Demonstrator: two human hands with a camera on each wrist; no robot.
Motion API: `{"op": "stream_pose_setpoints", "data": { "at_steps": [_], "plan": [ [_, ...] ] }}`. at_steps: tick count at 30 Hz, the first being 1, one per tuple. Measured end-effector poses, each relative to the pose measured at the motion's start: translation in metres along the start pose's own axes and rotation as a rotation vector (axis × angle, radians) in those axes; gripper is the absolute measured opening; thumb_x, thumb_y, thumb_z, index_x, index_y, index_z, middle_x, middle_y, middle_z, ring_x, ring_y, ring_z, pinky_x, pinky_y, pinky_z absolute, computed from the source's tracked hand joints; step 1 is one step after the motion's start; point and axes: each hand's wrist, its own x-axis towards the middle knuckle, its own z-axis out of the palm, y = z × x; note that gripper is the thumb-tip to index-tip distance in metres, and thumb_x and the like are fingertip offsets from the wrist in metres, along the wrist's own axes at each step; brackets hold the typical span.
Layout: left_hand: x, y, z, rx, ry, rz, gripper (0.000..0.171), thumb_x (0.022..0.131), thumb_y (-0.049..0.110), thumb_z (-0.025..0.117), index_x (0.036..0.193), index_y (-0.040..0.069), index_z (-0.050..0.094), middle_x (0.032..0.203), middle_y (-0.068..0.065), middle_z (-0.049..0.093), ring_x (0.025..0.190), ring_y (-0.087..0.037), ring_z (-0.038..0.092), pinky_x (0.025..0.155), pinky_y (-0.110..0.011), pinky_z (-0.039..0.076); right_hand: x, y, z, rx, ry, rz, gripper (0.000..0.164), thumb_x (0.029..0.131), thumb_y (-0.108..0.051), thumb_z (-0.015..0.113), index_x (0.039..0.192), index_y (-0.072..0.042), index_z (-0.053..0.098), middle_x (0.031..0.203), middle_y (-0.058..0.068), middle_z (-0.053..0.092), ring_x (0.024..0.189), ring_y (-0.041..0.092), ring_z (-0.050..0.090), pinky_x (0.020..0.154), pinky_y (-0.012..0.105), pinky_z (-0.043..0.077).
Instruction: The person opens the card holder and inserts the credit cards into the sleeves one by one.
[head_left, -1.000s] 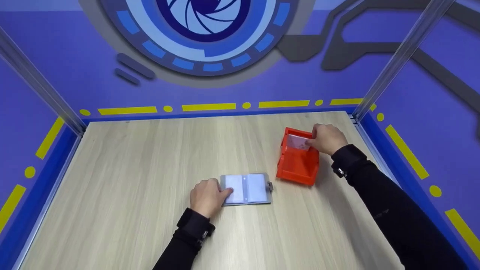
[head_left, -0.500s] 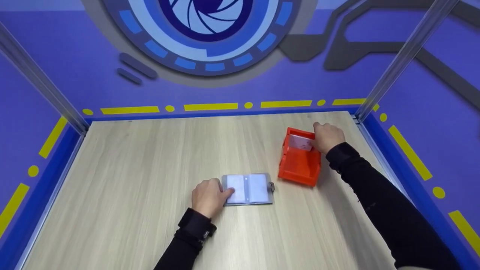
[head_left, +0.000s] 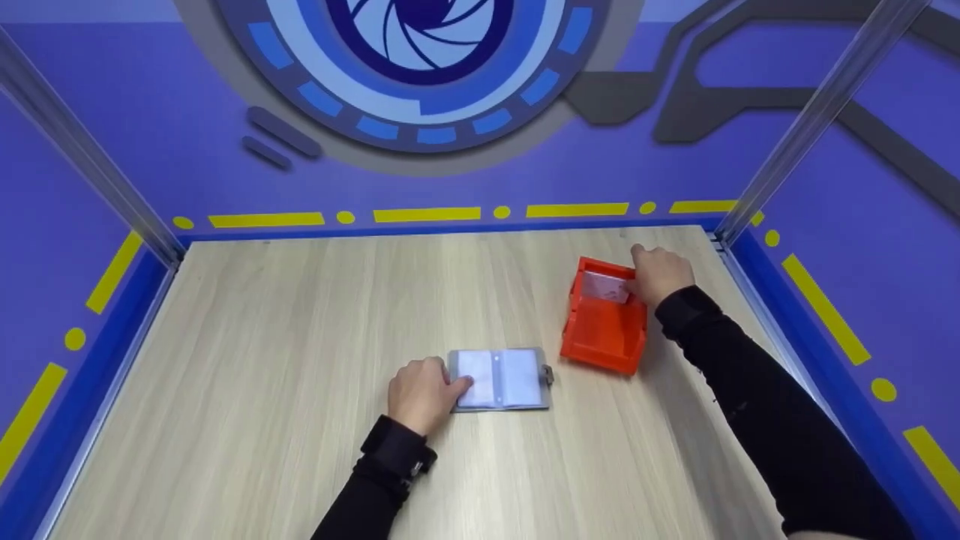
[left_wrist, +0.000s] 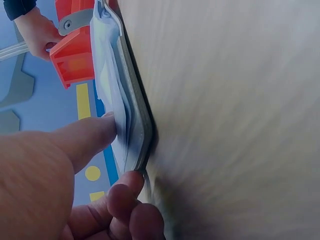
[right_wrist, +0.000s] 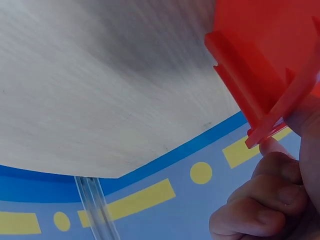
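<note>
A small card album (head_left: 520,379) lies spread flat on the table, its pale pages up and a grey snap tab on its right edge. My left hand (head_left: 420,394) pinches the album's left edge. In the left wrist view the thumb (left_wrist: 92,136) presses the page while a fingertip touches the underside. Farther right sits a red plastic bin (head_left: 604,330) with a pinkish card (head_left: 602,285) standing against its back wall. My right hand (head_left: 661,274) grips the bin's back right corner, thumb inside and fingers outside. Whether the thumb touches the card cannot be seen.
The light wood table (head_left: 300,360) has blue panels (head_left: 420,191) with yellow marks behind it and at both sides. A metal post (head_left: 817,112) rises at the back right corner, near my right hand, and another post (head_left: 97,150) at the back left.
The right hand has shifted slightly at the bin's corner, its thumb now less far over the card. Album, bin and left hand keep their places; the head view drifts a little.
</note>
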Motion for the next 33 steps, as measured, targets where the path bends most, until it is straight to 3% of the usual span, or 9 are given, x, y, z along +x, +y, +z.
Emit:
{"op": "stream_pose_setpoints", "data": {
  "at_steps": [7,18,28,33],
  "plan": [
    [0.000,-0.001,-0.001,0.001,-0.004,-0.010,0.048,0.089,0.048,0.089,0.068,0.017,0.060,0.068,0.002,0.060,0.062,-0.019,0.055,0.058,-0.035,0.040,-0.001,-0.001,-0.006,0.006,0.014,-0.002,0.023,0.101,-0.016,0.076,0.113,0.003,0.071,0.099,0.024,0.076,0.084,0.039,0.071,0.079,0.056,0.062],
    [0.001,0.000,-0.001,0.003,-0.025,-0.016,0.048,0.091,0.050,0.088,0.068,0.018,0.060,0.069,0.002,0.060,0.062,-0.019,0.055,0.059,-0.035,0.039,-0.016,0.002,-0.021,0.012,0.103,-0.076,0.018,0.101,-0.010,0.072,0.105,0.003,0.082,0.100,0.026,0.080,0.090,0.045,0.075,0.083,0.062,0.063],
    [0.001,0.001,-0.003,0.004,-0.016,-0.006,0.048,0.090,0.049,0.088,0.068,0.018,0.060,0.069,0.001,0.061,0.063,-0.019,0.055,0.058,-0.036,0.040,-0.041,0.004,-0.047,0.155,0.187,-0.095,0.023,0.107,-0.015,0.067,0.110,0.006,0.075,0.100,0.027,0.077,0.088,0.045,0.071,0.083,0.060,0.059],
    [0.000,0.002,-0.002,0.009,-0.021,-0.011,0.048,0.091,0.049,0.088,0.068,0.018,0.059,0.069,0.001,0.060,0.063,-0.019,0.054,0.058,-0.035,0.039,-0.058,-0.014,-0.056,0.308,0.176,-0.107,0.027,0.112,-0.022,0.059,0.108,0.002,0.072,0.089,0.021,0.070,0.076,0.035,0.063,0.068,0.045,0.051]
  ]
}}
